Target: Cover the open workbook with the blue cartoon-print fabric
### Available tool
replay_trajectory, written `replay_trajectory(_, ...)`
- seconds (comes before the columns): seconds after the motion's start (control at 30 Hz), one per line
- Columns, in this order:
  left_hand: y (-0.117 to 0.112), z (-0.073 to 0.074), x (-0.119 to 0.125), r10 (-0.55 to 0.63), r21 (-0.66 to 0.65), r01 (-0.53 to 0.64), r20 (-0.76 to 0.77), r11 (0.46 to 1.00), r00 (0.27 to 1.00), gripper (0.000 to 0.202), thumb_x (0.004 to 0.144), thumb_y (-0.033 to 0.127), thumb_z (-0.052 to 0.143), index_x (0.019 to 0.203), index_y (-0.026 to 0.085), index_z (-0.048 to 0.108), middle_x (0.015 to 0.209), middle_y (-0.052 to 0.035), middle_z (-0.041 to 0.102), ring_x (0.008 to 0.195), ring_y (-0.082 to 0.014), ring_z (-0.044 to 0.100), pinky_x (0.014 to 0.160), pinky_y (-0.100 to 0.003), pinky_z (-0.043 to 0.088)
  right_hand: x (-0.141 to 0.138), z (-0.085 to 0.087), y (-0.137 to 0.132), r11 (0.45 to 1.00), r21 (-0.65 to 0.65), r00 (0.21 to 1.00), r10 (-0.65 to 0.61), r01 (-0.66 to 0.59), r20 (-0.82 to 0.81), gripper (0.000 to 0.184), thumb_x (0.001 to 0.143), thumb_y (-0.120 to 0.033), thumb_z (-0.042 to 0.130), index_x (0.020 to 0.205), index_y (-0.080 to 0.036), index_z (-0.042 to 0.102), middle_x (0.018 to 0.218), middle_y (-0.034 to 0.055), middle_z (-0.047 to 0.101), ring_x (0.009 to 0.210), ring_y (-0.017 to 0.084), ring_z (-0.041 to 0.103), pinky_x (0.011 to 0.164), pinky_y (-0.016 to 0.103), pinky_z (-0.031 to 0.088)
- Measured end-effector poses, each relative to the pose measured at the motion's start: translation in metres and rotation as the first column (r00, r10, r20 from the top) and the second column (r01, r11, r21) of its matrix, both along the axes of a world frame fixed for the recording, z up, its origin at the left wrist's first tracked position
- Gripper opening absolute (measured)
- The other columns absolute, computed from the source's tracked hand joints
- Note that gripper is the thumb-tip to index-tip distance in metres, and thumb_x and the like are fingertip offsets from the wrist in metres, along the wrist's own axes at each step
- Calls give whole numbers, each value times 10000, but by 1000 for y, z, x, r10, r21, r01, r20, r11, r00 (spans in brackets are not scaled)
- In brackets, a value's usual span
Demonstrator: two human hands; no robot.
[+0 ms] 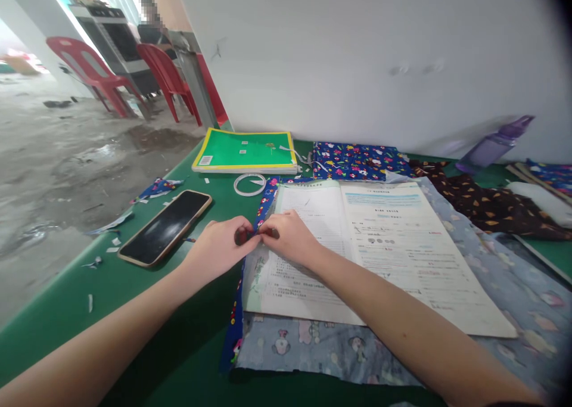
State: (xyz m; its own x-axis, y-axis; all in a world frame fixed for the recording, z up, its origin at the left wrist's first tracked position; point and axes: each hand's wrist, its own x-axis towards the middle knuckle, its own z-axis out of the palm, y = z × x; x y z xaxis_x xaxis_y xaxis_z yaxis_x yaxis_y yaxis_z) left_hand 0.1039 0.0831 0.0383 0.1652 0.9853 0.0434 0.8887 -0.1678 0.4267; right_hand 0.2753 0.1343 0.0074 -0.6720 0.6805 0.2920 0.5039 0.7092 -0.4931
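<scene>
A green table (134, 311) is filling the near scene, running away to a white wall at the far side. Lying across its right half is a pale blue printed fabric (313, 347), and an open workbook (379, 246) is resting on top of it. Along the workbook's left edge a dark blue patterned fabric strip (236, 317) is being folded over the page margin, stretching from near to far. Further right a brown patterned cloth (487, 207) is lying crumpled, with a purple bottle (496, 145) on its side beyond it. At the far centre a green board with a yellow rim (245, 151) is sitting beside a folded blue floral cloth (357, 159). A black phone (165, 227) is lying face up to the left of the hands, and a white ring of tape (249, 184) is resting just beyond it. The left hand (218, 246) and right hand (290, 237) are meeting at the strip's edge, fingertips pinched narrowly together on the dark blue fabric against the workbook's left margin.
</scene>
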Motion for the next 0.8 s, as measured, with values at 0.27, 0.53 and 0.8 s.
replay_trajectory(0.27, 2, -4, -3, 18, -25, -19, -30, 999, 999, 167, 781, 342, 486, 813, 209, 580, 649, 11, 614, 600, -157, 557, 554, -251, 326, -2, 0, -2, 1000, 10, 1000, -1, 1, -8, 118, 834, -219, 558, 816, -214, 675, 860, -23, 687, 788, 115, 574, 809, 309, 295)
replay_trajectory(0.53, 4, -6, -5, 3, -98, 4, 65, 995, 998, 187, 778, 339, 471, 777, 197, 592, 660, 2, 617, 611, -158, 554, 558, -252, 352, -2, 1, -4, 999, 32, 1000, 23, -23, 2, 156, 868, -232, 524, 860, -220, 679, 897, -9, 697, 856, 132, 573, 834, 322, 270)
replay_trajectory(0.8, 5, -10, -5, -11, -93, 22, 120, 995, 993, 203, 793, 336, 454, 783, 189, 594, 685, -4, 624, 634, -162, 561, 583, -256, 380, -5, -1, -3, 996, 93, 1000, 11, -13, 21, 142, 864, -231, 525, 803, -191, 647, 843, -2, 676, 809, 128, 558, 841, 313, 251)
